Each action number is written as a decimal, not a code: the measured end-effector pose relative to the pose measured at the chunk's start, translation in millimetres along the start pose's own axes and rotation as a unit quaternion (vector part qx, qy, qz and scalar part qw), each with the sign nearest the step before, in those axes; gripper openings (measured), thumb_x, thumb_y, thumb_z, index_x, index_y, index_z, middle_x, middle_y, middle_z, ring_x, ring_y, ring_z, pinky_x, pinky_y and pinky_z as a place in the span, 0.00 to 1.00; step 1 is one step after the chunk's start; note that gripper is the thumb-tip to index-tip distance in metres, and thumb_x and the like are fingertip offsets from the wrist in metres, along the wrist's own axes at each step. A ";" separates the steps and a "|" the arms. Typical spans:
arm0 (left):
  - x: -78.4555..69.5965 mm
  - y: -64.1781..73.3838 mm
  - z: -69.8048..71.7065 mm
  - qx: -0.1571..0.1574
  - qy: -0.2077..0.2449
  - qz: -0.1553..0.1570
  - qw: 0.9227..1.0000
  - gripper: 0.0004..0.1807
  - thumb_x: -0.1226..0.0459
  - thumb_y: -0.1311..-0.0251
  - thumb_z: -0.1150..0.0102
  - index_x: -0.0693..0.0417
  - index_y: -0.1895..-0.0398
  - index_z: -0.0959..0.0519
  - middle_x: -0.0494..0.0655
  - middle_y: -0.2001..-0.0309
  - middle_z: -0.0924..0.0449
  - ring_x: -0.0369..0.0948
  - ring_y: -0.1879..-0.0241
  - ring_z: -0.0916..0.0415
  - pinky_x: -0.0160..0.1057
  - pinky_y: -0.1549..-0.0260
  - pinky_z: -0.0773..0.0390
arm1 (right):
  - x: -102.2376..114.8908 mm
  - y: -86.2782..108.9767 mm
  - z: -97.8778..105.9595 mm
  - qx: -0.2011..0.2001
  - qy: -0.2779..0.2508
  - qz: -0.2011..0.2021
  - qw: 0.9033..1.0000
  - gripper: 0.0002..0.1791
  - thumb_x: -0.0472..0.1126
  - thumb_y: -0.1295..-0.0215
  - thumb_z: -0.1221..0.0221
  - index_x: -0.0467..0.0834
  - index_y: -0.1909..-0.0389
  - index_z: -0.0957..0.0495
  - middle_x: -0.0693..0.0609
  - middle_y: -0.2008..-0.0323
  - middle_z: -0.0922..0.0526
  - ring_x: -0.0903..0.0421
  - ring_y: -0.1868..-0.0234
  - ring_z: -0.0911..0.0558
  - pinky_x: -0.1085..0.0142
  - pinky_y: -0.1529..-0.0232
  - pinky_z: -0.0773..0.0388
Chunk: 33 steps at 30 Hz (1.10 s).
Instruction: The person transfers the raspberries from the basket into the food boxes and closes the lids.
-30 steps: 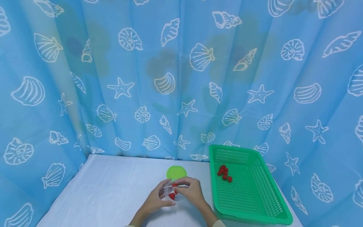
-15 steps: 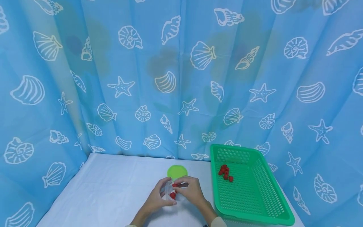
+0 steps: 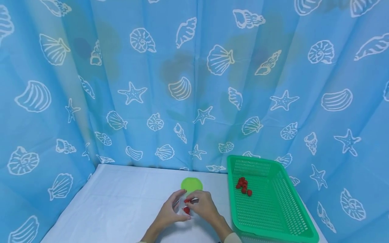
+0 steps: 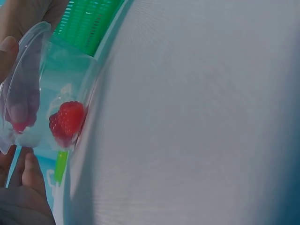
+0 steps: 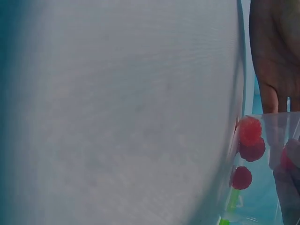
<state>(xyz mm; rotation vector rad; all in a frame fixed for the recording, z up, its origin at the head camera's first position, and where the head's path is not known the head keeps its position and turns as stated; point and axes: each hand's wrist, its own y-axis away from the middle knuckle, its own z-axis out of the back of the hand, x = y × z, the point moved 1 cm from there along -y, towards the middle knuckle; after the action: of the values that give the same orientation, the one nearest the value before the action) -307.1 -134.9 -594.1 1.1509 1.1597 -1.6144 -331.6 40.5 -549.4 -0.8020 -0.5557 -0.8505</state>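
My left hand [image 3: 168, 212] grips a clear plastic tub [image 4: 68, 82] around its side, fingers at the far edge and thumb at the near one. The tub is tilted, its mouth facing my right hand [image 3: 205, 206]. Between thumb and fingertips the right hand pinches a red raspberry [image 3: 186, 201], inside the tub's mouth. Loose raspberries [image 5: 250, 130] lie against the tub's lower wall, and the left wrist view shows them through the clear plastic. Just behind the hands a lime-green round lid [image 3: 191, 184] lies flat on the table.
A green plastic basket [image 3: 258, 216] stands to the right, with several raspberries [image 3: 243, 184] in its far left corner. White cloth covers the table [image 3: 121, 199]. A blue shell-patterned curtain [image 3: 194, 84] hangs behind and on both sides.
The right hand and its raspberry have moved slightly left and down, further into the tub. My left hand keeps its grip. The head view has shifted a little.
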 end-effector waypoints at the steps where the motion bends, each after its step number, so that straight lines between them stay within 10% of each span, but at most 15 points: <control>1: -0.2 -0.3 -0.3 0.002 0.000 -0.002 1.000 0.49 0.62 0.56 0.22 0.51 0.29 0.38 0.45 0.30 0.36 0.47 0.28 0.45 0.42 0.34 0.40 | -0.1 0.2 -0.2 0.001 0.001 0.001 1.000 0.07 0.32 0.46 0.30 0.40 0.65 0.13 0.56 0.66 0.15 0.63 0.65 0.16 0.70 0.64 0.16; 23: -0.4 -0.6 0.7 0.007 0.006 -0.008 1.000 0.49 0.65 0.56 0.22 0.53 0.28 0.38 0.46 0.31 0.36 0.47 0.32 0.36 0.34 0.37 0.36 | 6.5 -1.2 5.9 -0.002 0.040 0.023 0.999 0.09 0.32 0.47 0.29 0.41 0.64 0.14 0.53 0.65 0.14 0.59 0.64 0.16 0.68 0.62 0.16; 33: -2.4 0.1 0.4 0.010 -0.031 0.006 0.999 0.49 0.60 0.55 0.22 0.52 0.28 0.39 0.46 0.31 0.35 0.47 0.32 0.37 0.46 0.35 0.37 | 46.4 -22.4 81.8 -0.066 -0.005 0.034 0.997 0.11 0.38 0.44 0.30 0.47 0.59 0.15 0.55 0.60 0.15 0.56 0.59 0.14 0.62 0.59 0.16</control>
<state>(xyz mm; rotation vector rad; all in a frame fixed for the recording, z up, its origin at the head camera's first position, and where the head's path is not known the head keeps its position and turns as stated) -306.5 -135.1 -591.7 1.1096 1.0981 -1.6442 -334.0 76.5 -459.7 -0.9419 -0.4822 -0.8279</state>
